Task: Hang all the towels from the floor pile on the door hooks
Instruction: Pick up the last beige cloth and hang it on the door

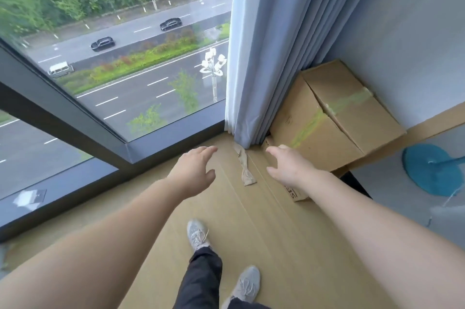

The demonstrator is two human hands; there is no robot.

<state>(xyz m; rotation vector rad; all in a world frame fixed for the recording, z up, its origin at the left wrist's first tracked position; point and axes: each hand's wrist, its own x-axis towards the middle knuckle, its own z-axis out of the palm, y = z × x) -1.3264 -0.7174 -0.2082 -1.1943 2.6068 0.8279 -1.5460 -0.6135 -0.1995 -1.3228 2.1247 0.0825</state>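
I see left hand (195, 170) and right hand (286, 166) extended over the cardboard-covered floor (251, 220) near the curtain (254, 69), fingers loosely spread, holding nothing. Towels' position: I cannot tell.

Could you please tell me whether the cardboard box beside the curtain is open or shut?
Shut. The top flaps of the cardboard box lie folded down, meeting along a seam, and greenish tape runs across it.

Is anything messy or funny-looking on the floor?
Yes. A tape strip lies crumpled and twisted on the floor cardboard, just below the curtain. The box beside it has top flaps gaping under torn green tape.
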